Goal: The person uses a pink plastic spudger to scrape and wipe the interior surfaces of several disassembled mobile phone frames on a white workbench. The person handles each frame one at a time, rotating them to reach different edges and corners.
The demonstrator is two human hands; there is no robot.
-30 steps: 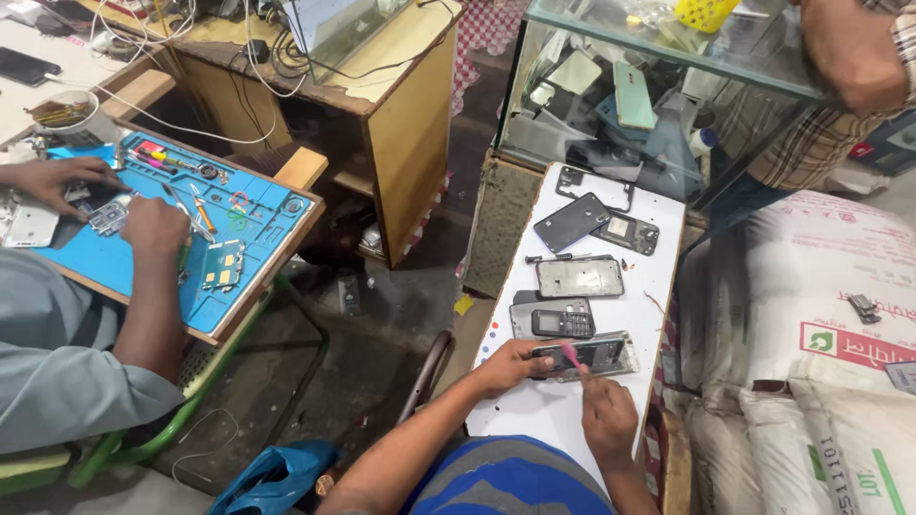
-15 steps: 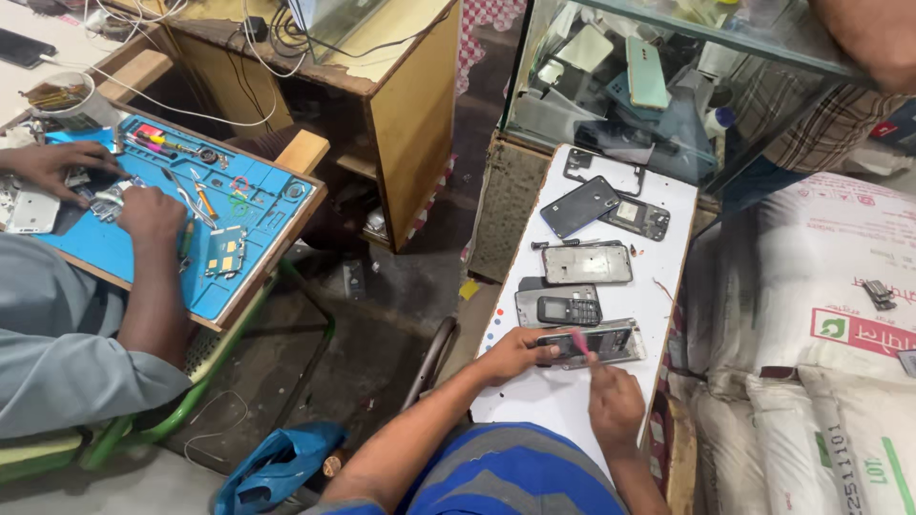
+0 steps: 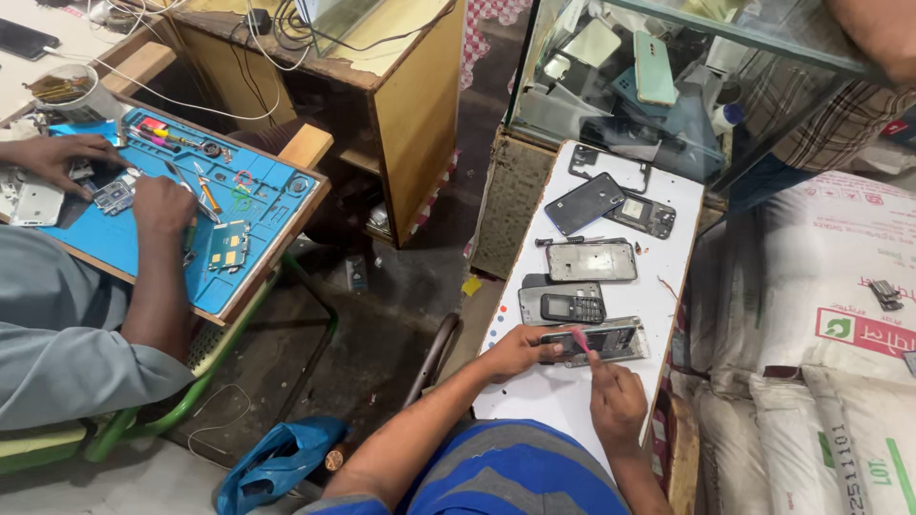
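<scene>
Cramped repair stall, white narrow bench (image 3: 563,401) in front of me, glass case (image 3: 668,86) at its far end. My left hand (image 3: 515,349) pins an opened phone (image 3: 596,341) flat near my edge of the bench, fingers curled over its left end. Its long axis runs crosswise, left to right, so the frame stretches away from that hand toward the right edge. My right hand (image 3: 618,405), just nearer me than the phone, pinches a pink pry tool (image 3: 579,339) between thumb and fingertips, tip on the frame's middle. Both hands are closed, neither slack. Beyond lie a small keypad phone (image 3: 571,307) and 3 more stripped frames. A co-worker's hand (image 3: 160,202) rests on a blue mat (image 3: 258,229) to the left.
</scene>
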